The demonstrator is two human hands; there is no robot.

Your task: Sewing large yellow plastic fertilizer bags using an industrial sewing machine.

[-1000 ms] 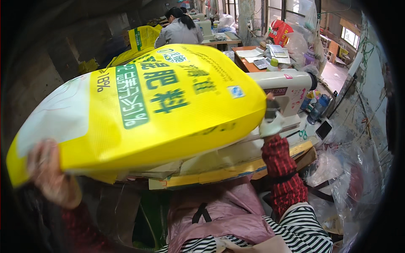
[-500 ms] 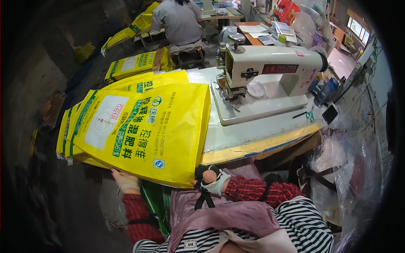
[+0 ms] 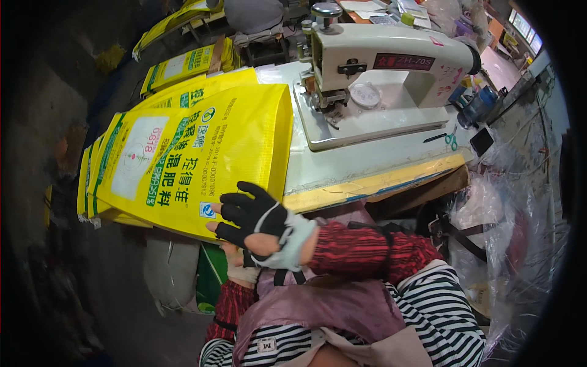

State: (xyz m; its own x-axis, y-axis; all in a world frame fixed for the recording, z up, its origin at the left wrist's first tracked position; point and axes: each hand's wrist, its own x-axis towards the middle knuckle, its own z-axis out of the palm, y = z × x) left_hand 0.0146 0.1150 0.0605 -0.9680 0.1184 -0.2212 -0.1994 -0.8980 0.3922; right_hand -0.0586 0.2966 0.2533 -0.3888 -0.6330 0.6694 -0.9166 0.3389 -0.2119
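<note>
2 hands meet at the near edge of a large yellow woven sack [image 3: 195, 159], which lies flat with its printed face up on top of a stack of yellow sacks [image 3: 92, 196] that hangs off the left end of the sewing table [image 3: 342, 165].

- The right hand [image 3: 257, 220], in a black fingerless glove with a grey cuff, crosses in from the right on a red knit sleeve [image 3: 361, 251]. Its fingers are spread flat and open, resting on the sack's lower right corner; it presses rather than grips.
- The left hand [image 3: 235, 260] sits just below and mostly under the right one, at the sack's bottom edge. Only a sliver of it and its wrist show, so I cannot tell whether it is closed on the sack.
- The top sack's right side overlaps the tabletop and lies just left of the white industrial sewing machine [image 3: 379, 73], apart from it.
- 1 pair of small scissors [image 3: 450, 138] lies on the table to the right of the machine base, near a dark phone [image 3: 481, 141] at the table's right edge.
- More yellow sacks [image 3: 183, 64] lie further back on the left.
- Clear plastic sheeting [image 3: 507, 214] bunches up at the right.
- At the top, another person [image 3: 257, 15] sits behind the machine.
</note>
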